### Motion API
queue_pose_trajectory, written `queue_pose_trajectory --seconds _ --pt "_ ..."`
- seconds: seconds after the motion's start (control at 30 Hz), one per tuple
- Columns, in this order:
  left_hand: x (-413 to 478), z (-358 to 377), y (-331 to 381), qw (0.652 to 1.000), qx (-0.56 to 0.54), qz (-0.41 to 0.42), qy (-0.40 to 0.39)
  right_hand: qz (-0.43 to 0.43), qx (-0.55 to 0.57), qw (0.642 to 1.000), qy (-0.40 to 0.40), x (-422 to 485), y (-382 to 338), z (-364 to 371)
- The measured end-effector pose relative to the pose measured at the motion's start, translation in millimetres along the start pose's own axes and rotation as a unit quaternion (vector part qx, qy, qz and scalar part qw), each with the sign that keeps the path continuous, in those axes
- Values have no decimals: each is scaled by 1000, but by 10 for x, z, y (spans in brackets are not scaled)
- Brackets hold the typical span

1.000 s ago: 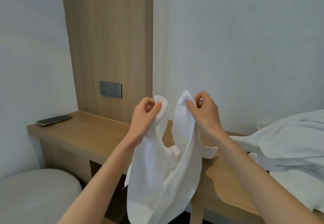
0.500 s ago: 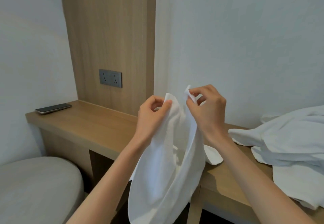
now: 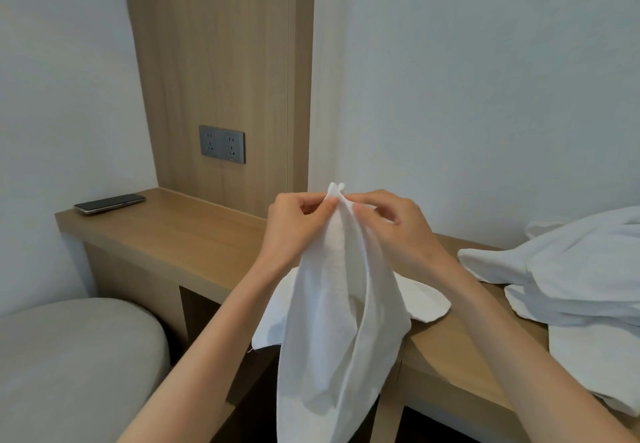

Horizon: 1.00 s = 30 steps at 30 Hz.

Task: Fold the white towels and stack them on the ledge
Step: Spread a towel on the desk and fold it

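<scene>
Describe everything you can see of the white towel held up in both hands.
The white towel is thin, soft-looking cloth, plain and unmarked. Its two top corners meet, pinched side by side by the left hand and the right hand, tips poking above them. Below, it drapes in long loose folds in front of the wooden ledge, past its front edge. More white cloth lies on the ledge behind it; whether that is the same towel cannot be told.

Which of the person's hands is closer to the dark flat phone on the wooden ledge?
Left. The left hand pinches the top of the white cloth towel, to the right of the dark flat phone; the right hand pinches just beyond it, farther from the phone.
</scene>
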<state>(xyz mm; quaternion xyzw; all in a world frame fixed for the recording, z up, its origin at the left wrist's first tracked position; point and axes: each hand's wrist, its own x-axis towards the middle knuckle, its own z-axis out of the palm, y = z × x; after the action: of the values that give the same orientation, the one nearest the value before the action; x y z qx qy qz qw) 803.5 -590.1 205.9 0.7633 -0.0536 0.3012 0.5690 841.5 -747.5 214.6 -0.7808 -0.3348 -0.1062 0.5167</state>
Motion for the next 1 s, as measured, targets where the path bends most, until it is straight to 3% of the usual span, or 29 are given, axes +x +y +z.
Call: queue_pose_trajectory --seconds 0.1,0.37,0.5,0.6,0.8,1.0 --pt "19 -74 9 998 8 -13 -65 66 101 992 -39 -1 30 -60" --pt "52 -178 80 977 63 -32 -202 2 5 998 58 43 51 77" --pt "27 -222 52 986 38 -19 -158 -30 -23 999 34 49 88 61" --pt "59 -309 48 990 32 -41 -134 16 21 1000 1 87 224 25" --pt "179 -410 190 991 13 -19 -131 70 5 979 -191 119 360 156" --pt "489 -482 376 998 -55 -15 -20 46 -58 994 -87 352 236 -123"
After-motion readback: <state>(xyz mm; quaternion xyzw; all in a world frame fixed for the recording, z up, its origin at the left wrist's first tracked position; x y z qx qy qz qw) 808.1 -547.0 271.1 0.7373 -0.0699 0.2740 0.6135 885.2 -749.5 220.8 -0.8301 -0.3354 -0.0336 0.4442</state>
